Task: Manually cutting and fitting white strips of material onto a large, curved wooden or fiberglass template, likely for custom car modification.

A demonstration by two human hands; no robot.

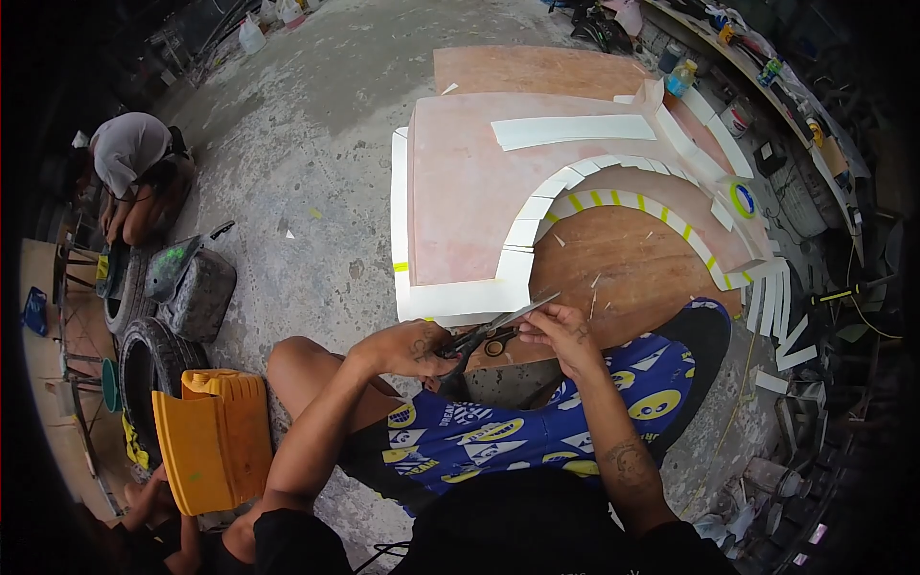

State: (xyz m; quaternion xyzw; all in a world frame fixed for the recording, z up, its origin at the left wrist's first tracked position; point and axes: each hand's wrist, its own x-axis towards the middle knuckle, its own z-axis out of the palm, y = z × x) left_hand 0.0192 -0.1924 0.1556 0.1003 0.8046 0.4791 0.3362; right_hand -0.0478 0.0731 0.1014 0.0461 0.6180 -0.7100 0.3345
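Note:
My left hand (pixel 414 348) is wrapped round a pair of scissors (pixel 471 341) with dark handles, one finger loop showing below the blades. The grey blades point up and to the right, over the lower rim of the board. Close by the blade tips is my right hand (pixel 563 337), thumb and fingers pinched together; what they hold is too small to tell. Beyond both hands lies a pinkish fender-shaped panel (pixel 455 192) with a wheel arch. White card strips (pixel 460 299) edge it, and short yellow tape pieces (pixel 613 198) mark the arch.
The panel rests on a brown plywood board (pixel 594 254). A tape roll (pixel 743 199) sits at its right, near loose white strips (pixel 771 297). To my left stand a yellow plastic piece (pixel 216 441), tyres (pixel 158 359) and a grey container (pixel 198 292). A crouching person (pixel 134 168) is farther left.

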